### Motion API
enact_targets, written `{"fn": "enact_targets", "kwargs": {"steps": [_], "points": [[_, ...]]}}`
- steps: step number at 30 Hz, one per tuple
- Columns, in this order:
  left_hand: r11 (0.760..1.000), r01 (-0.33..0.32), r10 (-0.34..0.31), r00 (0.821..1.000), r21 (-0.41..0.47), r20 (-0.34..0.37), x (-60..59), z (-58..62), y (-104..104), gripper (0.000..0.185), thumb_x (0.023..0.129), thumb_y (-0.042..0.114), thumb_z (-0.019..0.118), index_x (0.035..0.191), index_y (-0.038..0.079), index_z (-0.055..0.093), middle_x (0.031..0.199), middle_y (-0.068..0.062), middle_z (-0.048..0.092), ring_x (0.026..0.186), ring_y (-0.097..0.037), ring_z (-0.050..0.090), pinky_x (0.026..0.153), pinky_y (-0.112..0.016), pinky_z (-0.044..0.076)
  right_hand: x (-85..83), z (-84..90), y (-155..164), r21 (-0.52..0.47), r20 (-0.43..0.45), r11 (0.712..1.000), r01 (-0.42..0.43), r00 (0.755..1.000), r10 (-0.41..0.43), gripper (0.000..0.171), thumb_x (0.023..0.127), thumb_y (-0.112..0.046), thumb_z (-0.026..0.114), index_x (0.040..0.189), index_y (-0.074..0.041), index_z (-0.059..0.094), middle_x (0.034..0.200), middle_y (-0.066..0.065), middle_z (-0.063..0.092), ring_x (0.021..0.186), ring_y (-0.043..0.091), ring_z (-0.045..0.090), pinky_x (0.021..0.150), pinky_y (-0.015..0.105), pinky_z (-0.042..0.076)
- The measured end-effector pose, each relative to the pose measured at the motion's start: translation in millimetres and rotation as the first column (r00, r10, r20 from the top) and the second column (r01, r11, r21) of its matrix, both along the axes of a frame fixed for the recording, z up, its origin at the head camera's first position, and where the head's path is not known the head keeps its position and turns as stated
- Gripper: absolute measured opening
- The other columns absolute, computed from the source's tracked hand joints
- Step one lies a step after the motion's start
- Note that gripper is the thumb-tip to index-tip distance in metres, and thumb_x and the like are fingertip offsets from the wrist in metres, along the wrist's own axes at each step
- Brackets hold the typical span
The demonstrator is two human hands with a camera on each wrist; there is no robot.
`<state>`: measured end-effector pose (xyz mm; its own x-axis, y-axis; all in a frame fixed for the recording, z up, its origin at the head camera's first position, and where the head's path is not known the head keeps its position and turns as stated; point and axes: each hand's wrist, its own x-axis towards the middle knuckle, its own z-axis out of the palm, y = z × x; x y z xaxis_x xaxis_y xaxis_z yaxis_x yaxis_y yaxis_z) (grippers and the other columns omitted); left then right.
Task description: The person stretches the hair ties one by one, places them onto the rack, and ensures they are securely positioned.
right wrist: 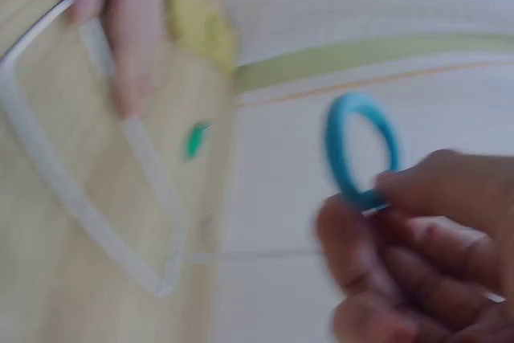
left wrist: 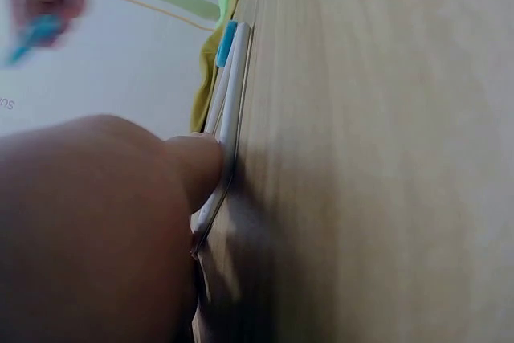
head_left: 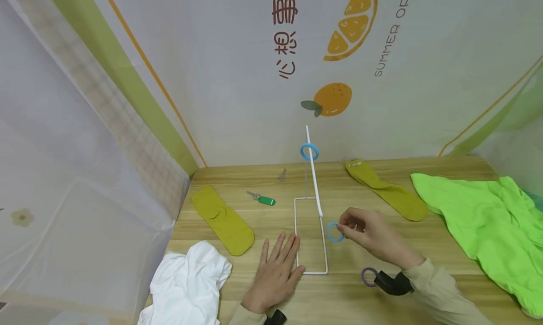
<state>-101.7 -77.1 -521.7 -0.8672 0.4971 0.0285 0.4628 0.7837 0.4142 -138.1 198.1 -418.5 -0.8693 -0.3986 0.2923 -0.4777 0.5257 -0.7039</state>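
A pale wall printed with oranges backs the wooden counter (head_left: 382, 278). The right hand (head_left: 369, 237) pinches a blue ring (head_left: 334, 232) in its grip, held just beside the lower end of the slanted white rod (head_left: 314, 174) of the wire stand (head_left: 311, 235). Left of that grip, the left hand (head_left: 275, 273) lies flat and released, fingers straight, pressing on the stand's base frame. Another blue ring (head_left: 309, 151) hangs higher on the rod.

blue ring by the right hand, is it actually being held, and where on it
Yes: the right hand pinches the blue ring by its rim, at the edge nearest the fingers. The left hand presses flat on the white wire stand, gripping nothing.
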Motion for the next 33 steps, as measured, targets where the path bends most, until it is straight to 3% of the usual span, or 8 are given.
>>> {"fn": "enact_targets", "kwargs": {"steps": [4, 7, 10, 12, 13, 20, 28, 33], "points": [[1.0, -0.001, 0.001, 1.0, 0.005, 0.001, 0.1, -0.1, 0, 0.063, 0.11, 0.041, 0.038, 0.163, 0.01, 0.026, 0.172, -0.004, 0.022, 0.16, -0.03, 0.014, 0.124, -0.063, 0.005, 9.1, 26.7, -10, -0.208, -0.211, 0.973, -0.104, 0.976, 0.059, 0.022, 0.087, 0.009, 0.075, 0.094, -0.012, 0.072, 0.082, -0.008, 0.071, 0.066, 0.001, 0.061, 0.057, 0.018, 0.051], [1.0, -0.002, 0.002, 1.0, -0.001, -0.011, 0.0, -0.6, 0, 0.062, 0.11, 0.041, 0.038, 0.163, 0.01, 0.027, 0.172, -0.003, 0.023, 0.16, -0.03, 0.015, 0.124, -0.063, 0.005, 16.0, 45.1, -19, -0.35, -0.327, 0.907, -0.234, 0.938, 0.115, 0.029, 0.083, 0.018, 0.073, 0.098, -0.007, 0.072, 0.087, 0.0, 0.072, 0.068, 0.004, 0.061, 0.058, 0.017, 0.052], [1.0, -0.002, 0.002, 1.0, -0.014, -0.024, -0.3, -1.1, -1, 0.062, 0.11, 0.041, 0.039, 0.163, 0.011, 0.027, 0.171, -0.003, 0.023, 0.16, -0.029, 0.016, 0.124, -0.063, 0.007, 21.5, 58.4, -27, -0.44, -0.417, 0.828, -0.348, 0.896, 0.156, 0.016, 0.088, 0.013, 0.072, 0.101, 0.003, 0.07, 0.093, 0.006, 0.072, 0.074, 0.009, 0.062, 0.064, 0.018, 0.055], [1.0, -0.004, 0.003, 1.0, -0.027, -0.028, -0.5, -1.6, -1, 0.062, 0.11, 0.041, 0.038, 0.164, 0.011, 0.027, 0.172, -0.002, 0.023, 0.16, -0.029, 0.016, 0.124, -0.063, 0.008, 22.9, 65.2, -33, -0.465, -0.449, 0.801, -0.376, 0.88, 0.153, 0.01, 0.092, 0.008, 0.071, 0.101, 0.007, 0.069, 0.094, 0.009, 0.073, 0.076, 0.011, 0.064, 0.067, 0.018, 0.055], [1.0, -0.005, 0.004, 1.0, -0.029, -0.027, -0.6, -1.8, -1, 0.062, 0.11, 0.041, 0.038, 0.164, 0.011, 0.027, 0.172, -0.002, 0.023, 0.16, -0.029, 0.015, 0.124, -0.063, 0.008, 23.2, 68.0, -35, -0.469, -0.455, 0.803, -0.368, 0.88, 0.137, 0.009, 0.092, 0.007, 0.071, 0.101, 0.007, 0.069, 0.094, 0.009, 0.073, 0.077, 0.011, 0.064, 0.068, 0.018, 0.055], [1.0, -0.003, 0.003, 1.0, -0.008, 0.004, -0.9, -2.0, 0, 0.063, 0.11, 0.043, 0.037, 0.164, 0.012, 0.026, 0.172, -0.002, 0.021, 0.16, -0.029, 0.013, 0.124, -0.064, 0.006, 14.0, 73.7, -49, -0.429, -0.461, 0.883, -0.192, 0.887, -0.031, 0.026, 0.082, 0.017, 0.074, 0.103, 0.0, 0.073, 0.086, 0.009, 0.074, 0.07, 0.007, 0.064, 0.061, 0.015, 0.051], [1.0, -0.004, 0.004, 1.0, 0.008, -0.001, -0.3, -2.3, 0, 0.063, 0.111, 0.043, 0.036, 0.164, 0.012, 0.026, 0.172, -0.002, 0.022, 0.16, -0.029, 0.014, 0.124, -0.064, 0.005, -7.0, 63.5, -54, -0.361, -0.5, 0.93, -0.067, 0.856, -0.132, 0.028, 0.077, 0.019, 0.075, 0.097, -0.001, 0.074, 0.081, 0.006, 0.073, 0.063, 0.003, 0.055, 0.056, 0.014, 0.044], [1.0, -0.008, 0.008, 1.0, 0.002, -0.004, -0.9, -3.3, 0, 0.062, 0.11, 0.043, 0.036, 0.164, 0.011, 0.027, 0.172, -0.002, 0.023, 0.16, -0.029, 0.015, 0.124, -0.064, 0.006, -21.7, 61.9, -59, -0.352, -0.514, 0.936, 0.015, 0.833, -0.206, 0.02, 0.08, 0.013, 0.077, 0.095, 0.0, 0.074, 0.08, 0.005, 0.074, 0.059, 0.005, 0.052, 0.054, 0.014, 0.041]]}}
